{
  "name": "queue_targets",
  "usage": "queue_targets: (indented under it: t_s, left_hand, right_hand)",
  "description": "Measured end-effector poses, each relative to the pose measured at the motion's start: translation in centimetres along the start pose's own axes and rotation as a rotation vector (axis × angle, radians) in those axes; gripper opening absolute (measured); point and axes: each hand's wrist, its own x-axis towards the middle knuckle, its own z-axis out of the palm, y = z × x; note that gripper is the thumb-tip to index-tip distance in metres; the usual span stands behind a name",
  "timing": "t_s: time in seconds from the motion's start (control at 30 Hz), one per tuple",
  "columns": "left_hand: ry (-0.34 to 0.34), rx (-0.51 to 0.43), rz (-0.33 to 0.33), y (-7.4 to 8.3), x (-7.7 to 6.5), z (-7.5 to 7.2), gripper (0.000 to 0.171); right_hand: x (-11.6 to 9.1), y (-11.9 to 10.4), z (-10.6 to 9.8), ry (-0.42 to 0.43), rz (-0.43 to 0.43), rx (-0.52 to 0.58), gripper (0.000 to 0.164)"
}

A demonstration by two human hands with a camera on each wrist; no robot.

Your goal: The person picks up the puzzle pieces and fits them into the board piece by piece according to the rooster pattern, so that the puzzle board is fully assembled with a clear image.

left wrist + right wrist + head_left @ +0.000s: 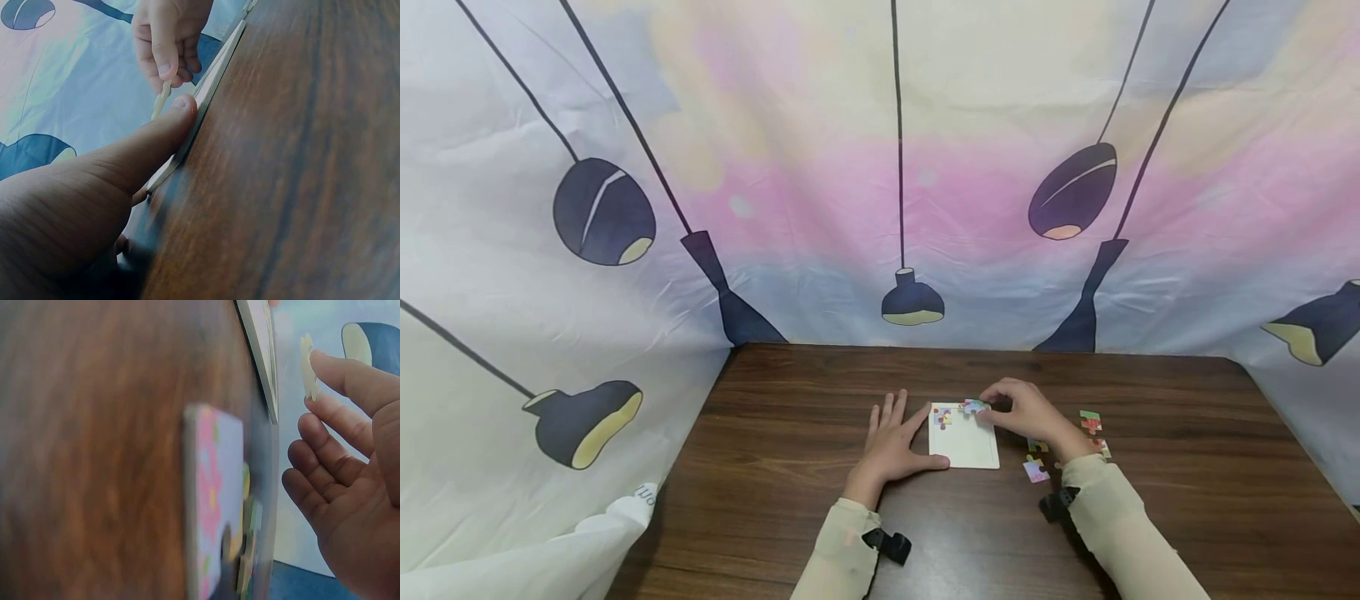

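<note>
A square white puzzle board lies on the table between the two hands. One colourful jigsaw piece sits in its upper left part. The left hand rests at the board's left side, fingers spread, with its thumb on the lower left edge. Thumb and index finger of the right hand pinch another jigsaw piece above the board's upper right part. In the right wrist view this held piece appears edge-on, raised over the board, while the other fingers are loosely bent.
Loose jigsaw pieces lie right of the board, among them a purple one and a green-and-red one; the right forearm partly hides this group. The dark wooden table meets a curtain printed with lamps at its back.
</note>
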Motion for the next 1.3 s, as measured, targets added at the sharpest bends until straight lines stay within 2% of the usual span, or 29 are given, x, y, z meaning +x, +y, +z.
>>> queue_targets:
  t_s: [0.6,1.3]
  left_hand:
    - [-0.01,-0.002,-0.004,0.1,-0.2,-0.2,0.104]
    - [-0.003,-0.01,0.01,0.1,-0.2,-0.3,0.103]
  right_hand:
    - [0.9,-0.9,1.3,-0.02,-0.062,-0.079,0.023]
    - [1.4,-1.6,1.8,-0.061,-0.05,-0.1,0.025]
